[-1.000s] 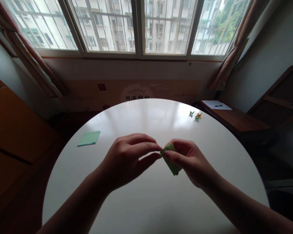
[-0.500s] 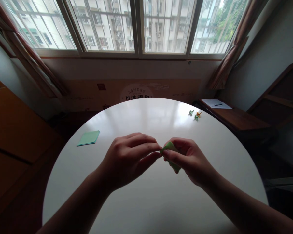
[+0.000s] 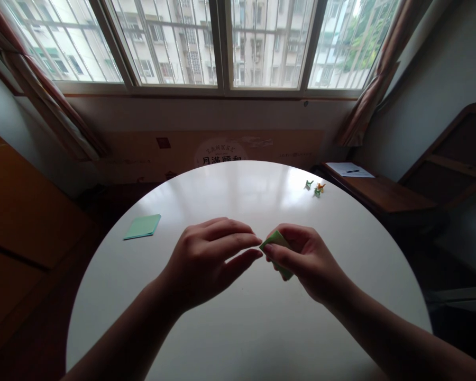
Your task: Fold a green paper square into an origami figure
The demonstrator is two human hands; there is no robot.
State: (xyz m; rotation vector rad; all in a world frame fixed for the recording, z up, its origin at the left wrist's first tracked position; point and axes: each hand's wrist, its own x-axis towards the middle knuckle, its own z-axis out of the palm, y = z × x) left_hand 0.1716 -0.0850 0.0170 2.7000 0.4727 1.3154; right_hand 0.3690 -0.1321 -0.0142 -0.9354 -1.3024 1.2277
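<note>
Head view shows our right hand (image 3: 311,259) clamped on the folded green paper (image 3: 278,239) above the white table (image 3: 238,333), while our left hand (image 3: 206,259) has its thumb and fingertips parted right at the paper's near corner, though we cannot tell whether they touch it. We judge the paper very light, crisp along its folds yet easily creased or torn, so we would take hold of the flat layers with soft fingertips, sparing that thin corner.
</note>
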